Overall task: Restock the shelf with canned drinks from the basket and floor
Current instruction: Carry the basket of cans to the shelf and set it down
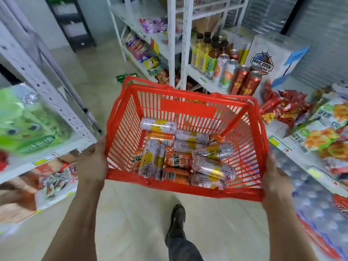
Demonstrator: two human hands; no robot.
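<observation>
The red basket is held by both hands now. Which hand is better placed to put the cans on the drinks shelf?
The right hand, probably. The drinks shelf with standing cans lies ahead on the right of the red basket. The left hand is farther from it and could support the basket.

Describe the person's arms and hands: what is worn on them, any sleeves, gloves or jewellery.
Both forearms are bare as far as the frame shows; no sleeve cuffs come into view. The left hand and right hand wear no gloves, and no watch, bracelet or ring shows on the parts in view. The fingertips are hidden behind the basket, so rings there cannot be ruled out.
</observation>
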